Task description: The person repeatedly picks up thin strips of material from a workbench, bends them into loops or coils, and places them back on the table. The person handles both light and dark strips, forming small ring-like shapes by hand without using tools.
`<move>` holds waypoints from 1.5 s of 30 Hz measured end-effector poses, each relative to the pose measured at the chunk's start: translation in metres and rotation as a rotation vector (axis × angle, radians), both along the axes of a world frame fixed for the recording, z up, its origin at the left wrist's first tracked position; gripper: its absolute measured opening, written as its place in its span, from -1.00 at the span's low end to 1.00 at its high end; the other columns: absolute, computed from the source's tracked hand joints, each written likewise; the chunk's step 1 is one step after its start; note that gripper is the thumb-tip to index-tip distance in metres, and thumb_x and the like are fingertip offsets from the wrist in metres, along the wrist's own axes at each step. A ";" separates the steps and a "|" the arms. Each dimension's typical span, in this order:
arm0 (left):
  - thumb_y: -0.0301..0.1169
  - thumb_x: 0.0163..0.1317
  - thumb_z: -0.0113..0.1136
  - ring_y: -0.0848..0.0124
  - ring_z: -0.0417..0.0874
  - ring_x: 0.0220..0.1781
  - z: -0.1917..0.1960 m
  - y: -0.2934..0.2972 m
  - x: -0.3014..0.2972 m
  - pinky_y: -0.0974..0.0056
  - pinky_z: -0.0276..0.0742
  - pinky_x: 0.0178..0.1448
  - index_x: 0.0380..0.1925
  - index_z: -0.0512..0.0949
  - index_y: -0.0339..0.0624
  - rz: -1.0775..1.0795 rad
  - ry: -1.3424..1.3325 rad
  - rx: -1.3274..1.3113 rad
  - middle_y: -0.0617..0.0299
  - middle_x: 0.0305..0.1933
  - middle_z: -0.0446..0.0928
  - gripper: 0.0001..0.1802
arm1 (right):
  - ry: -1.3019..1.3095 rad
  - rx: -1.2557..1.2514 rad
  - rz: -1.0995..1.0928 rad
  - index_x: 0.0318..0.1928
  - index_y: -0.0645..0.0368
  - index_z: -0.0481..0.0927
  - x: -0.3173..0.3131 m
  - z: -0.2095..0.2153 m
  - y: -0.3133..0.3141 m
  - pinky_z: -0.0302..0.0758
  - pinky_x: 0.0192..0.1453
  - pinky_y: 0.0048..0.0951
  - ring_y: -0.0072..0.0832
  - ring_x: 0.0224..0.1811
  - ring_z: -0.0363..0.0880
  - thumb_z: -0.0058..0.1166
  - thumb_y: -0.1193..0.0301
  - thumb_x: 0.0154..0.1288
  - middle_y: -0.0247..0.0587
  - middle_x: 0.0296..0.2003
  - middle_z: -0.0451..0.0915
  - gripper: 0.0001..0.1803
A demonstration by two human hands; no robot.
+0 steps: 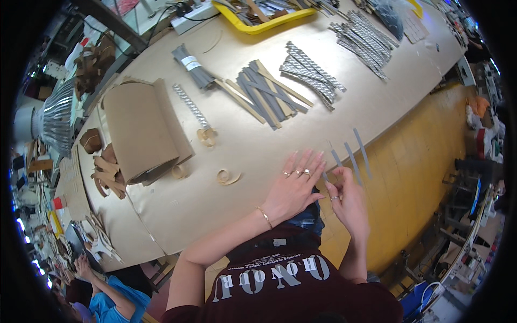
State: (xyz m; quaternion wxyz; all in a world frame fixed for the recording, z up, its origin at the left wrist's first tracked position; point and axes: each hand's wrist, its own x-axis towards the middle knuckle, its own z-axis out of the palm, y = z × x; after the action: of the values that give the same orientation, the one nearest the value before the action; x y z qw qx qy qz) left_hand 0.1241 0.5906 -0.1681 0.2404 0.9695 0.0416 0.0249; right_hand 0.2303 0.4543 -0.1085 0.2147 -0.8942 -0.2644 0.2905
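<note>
My left hand [297, 182] lies flat near the table's front edge, palm down with its fingers stretched out. Just right of it, past the edge, my right hand [349, 203] pinches the end of a narrow grey strip [325, 176]; most of that strip is hidden by my hands. Three more grey strips [353, 161] jut out over the edge beyond my right hand, side by side and apart from each other.
Grey and tan strips [272, 94] lie in a loose pile, with a banded grey bundle [193, 69] beside it. Braided silvery strips [311, 74] sit farther right. A brown rolled sheet [141, 126], curled tan strips [228, 176] and a yellow tray [269, 28] share the table. Someone in blue [121, 301] works lower left.
</note>
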 end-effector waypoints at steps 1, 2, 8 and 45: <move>0.11 0.32 0.05 0.14 -0.03 0.62 -0.001 -0.002 -0.001 -0.09 -0.18 0.61 0.43 0.21 -0.13 0.010 -0.012 0.025 0.14 0.57 0.08 -0.19 | -0.072 -0.039 0.027 -0.01 0.23 0.41 -0.002 0.006 0.003 0.44 -0.34 -0.31 -0.25 -0.39 0.61 0.10 0.47 0.37 -0.09 -0.45 0.59 -0.76; 0.12 0.32 0.05 0.13 -0.04 0.62 -0.001 -0.003 -0.001 -0.10 -0.20 0.61 0.43 0.21 -0.13 0.014 -0.011 0.044 0.15 0.58 0.07 -0.18 | -0.183 -0.053 0.058 -0.04 0.23 0.45 -0.002 0.010 0.008 0.45 -0.33 -0.28 -0.21 -0.38 0.61 0.12 0.45 0.37 -0.09 -0.42 0.60 -0.78; 0.07 0.30 0.12 0.08 -0.08 0.63 0.003 0.001 -0.009 -0.15 -0.23 0.60 0.43 0.21 -0.16 0.092 -0.069 -0.104 0.05 0.58 0.03 -0.18 | -0.420 0.336 0.118 -0.14 0.20 0.60 0.012 0.019 0.060 0.49 -0.16 -0.21 -0.16 -0.24 0.60 0.17 0.36 0.33 -0.10 -0.30 0.60 -0.81; -0.55 -0.05 0.44 0.40 0.72 -0.21 0.068 0.065 -0.095 0.31 0.48 -0.12 -0.14 0.68 -0.12 0.537 -0.832 -0.038 0.25 -0.12 0.70 -0.62 | 0.435 0.766 0.305 -0.23 0.30 0.63 -0.054 0.064 0.103 0.44 -0.22 -0.52 -0.54 -0.39 0.48 0.22 0.54 0.28 -0.24 -0.39 0.59 -0.91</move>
State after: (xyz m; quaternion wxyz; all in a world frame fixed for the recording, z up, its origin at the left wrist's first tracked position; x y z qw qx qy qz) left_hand 0.0295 0.6555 -0.1005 0.2393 0.8279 0.1907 0.4701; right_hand 0.1768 0.5572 -0.0447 0.5347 -0.6197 -0.4301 0.3809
